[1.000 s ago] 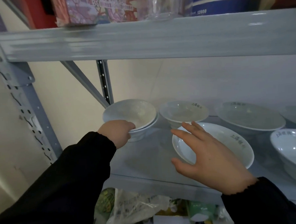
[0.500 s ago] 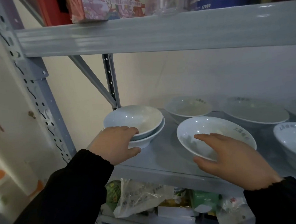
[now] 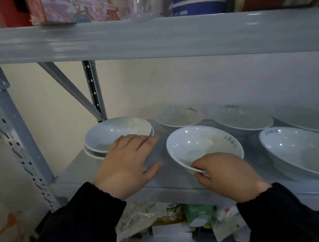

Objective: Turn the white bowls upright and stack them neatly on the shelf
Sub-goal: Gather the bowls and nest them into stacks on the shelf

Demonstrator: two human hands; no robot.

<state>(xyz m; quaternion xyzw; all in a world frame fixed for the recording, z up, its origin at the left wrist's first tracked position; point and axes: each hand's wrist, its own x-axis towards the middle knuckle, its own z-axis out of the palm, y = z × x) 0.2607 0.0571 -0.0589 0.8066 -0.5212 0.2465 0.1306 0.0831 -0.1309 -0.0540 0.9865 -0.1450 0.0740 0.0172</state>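
Two white bowls sit nested and upright as a stack (image 3: 117, 134) at the left end of the grey shelf (image 3: 79, 167). My left hand (image 3: 127, 163) lies open with straight fingers just in front of the stack, its fingertips near the stack's right rim. A single upright white bowl (image 3: 202, 142) is lifted and tilted at the shelf's front middle. My right hand (image 3: 226, 173) pinches its near rim, thumb inside the bowl.
More upright white bowls stand behind and to the right: one at the back (image 3: 178, 116), a wider one (image 3: 245, 118), and a large one at the right edge (image 3: 300, 150). The upper shelf beam (image 3: 150, 38) hangs low overhead. Bags lie on the shelf below (image 3: 160, 219).
My left hand let go of the stack's rim and flattened out in front of it. My right hand closed on the middle bowl's near rim and tipped it up.
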